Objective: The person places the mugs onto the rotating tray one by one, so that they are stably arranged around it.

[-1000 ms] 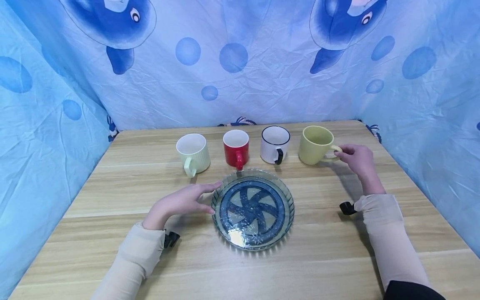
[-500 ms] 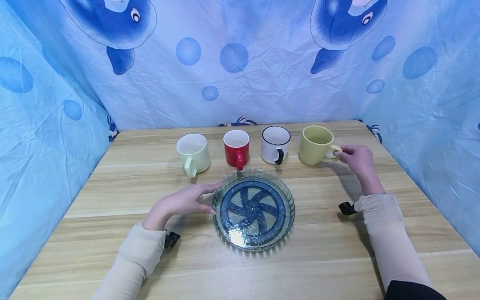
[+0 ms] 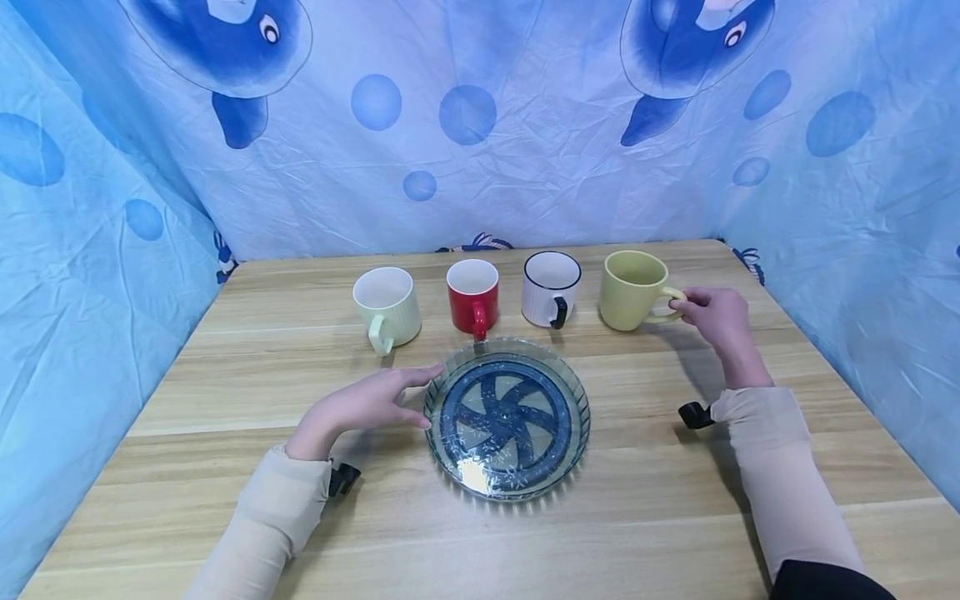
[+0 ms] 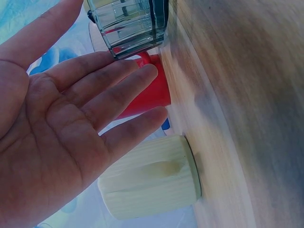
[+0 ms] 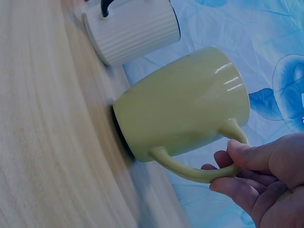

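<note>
Right hand (image 3: 716, 321) has its grip on the yellow-green mug (image 3: 628, 296): thumb and fingers pinch the handle, which points to the person's right. Mug is upright at the right end of a row of four along the far side of the worktop (image 3: 637, 533). Right wrist view shows a dark band under its base; can't tell if it's full contact or a slight gap. Left hand (image 3: 360, 412) has a wide grip, nothing in it: fingers extended, thumb spread apart, tips at the left rim of the glass plate (image 3: 504, 421). Can't tell how firmly they touch. Plate lies flat in front of the row, near the middle, blue pinwheel pattern visible. Rest of row, left to right: pale green mug (image 3: 405, 321), red mug (image 3: 465, 315), white mug (image 3: 540, 310) with dark rim and black handle. All upright, spaced apart, handles roughly toward the person. Red one is nearest the plate's far rim. Beige sleeves (image 3: 780, 475) on both arms, small black unit (image 3: 343, 479) at each wrist. Blue backdrop (image 3: 525, 167) behind, printed with sea animals and bubbles.
</note>
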Motion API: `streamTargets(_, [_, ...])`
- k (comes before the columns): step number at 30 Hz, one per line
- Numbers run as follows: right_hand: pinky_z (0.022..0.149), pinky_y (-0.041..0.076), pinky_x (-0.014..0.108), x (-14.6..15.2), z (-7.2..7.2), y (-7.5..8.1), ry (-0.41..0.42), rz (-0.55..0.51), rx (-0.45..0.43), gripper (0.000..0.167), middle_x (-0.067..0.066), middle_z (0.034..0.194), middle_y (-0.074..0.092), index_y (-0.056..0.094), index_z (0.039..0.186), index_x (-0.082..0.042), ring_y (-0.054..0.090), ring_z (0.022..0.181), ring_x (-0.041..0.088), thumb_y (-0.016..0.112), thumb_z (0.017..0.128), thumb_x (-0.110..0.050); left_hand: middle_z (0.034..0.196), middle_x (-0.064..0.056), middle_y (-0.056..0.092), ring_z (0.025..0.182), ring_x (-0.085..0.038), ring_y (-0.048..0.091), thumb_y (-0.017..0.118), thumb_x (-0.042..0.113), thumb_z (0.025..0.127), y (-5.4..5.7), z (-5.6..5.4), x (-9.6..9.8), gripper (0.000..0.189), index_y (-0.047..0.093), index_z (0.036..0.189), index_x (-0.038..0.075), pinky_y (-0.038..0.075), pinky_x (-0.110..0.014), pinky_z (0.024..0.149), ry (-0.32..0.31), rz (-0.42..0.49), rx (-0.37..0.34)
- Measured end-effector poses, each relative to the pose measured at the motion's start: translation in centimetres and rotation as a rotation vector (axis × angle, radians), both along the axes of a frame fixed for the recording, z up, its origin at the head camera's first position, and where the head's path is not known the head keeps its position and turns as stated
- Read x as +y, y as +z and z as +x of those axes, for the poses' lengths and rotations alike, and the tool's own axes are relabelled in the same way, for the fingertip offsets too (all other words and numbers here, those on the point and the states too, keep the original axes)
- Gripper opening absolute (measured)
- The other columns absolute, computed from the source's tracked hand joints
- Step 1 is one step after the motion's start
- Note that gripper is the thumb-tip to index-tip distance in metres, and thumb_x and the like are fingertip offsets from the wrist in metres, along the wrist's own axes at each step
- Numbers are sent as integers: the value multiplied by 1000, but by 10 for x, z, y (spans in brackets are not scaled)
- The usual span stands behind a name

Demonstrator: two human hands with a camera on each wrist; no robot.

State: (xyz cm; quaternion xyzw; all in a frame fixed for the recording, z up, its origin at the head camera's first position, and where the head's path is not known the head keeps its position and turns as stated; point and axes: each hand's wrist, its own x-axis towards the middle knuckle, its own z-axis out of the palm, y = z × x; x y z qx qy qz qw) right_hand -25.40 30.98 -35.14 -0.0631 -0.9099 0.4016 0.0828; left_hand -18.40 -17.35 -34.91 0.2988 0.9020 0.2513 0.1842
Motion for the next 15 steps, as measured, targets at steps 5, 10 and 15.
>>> streamTargets(5, [61, 50, 6, 1, 0, 3, 6, -10, -18, 43, -3, 89, 73, 62, 121, 9, 54, 62, -19, 64, 94, -24, 153, -15, 38, 140, -35, 39, 75, 24, 83, 0, 0, 0, 78, 37, 147, 0, 35, -51, 115, 2, 0, -3])
streamTargets(10, [63, 50, 5, 2, 3, 8, 5, -43, -13, 46, -29, 73, 58, 62, 122, 7, 55, 64, -19, 63, 95, -29, 153, -16, 38, 139, -35, 41, 75, 24, 83, -1, 0, 0, 78, 37, 147, 0, 35, -50, 115, 2, 5, -4])
streamTargets(15, [64, 50, 4, 0, 6, 14, 8, -76, 11, 45, -31, 72, 57, 62, 121, 8, 56, 65, -19, 63, 95, -28, 152, -17, 38, 137, -36, 43, 75, 24, 83, -1, -1, -1, 79, 36, 147, 0, 36, -51, 114, 1, 11, -8])
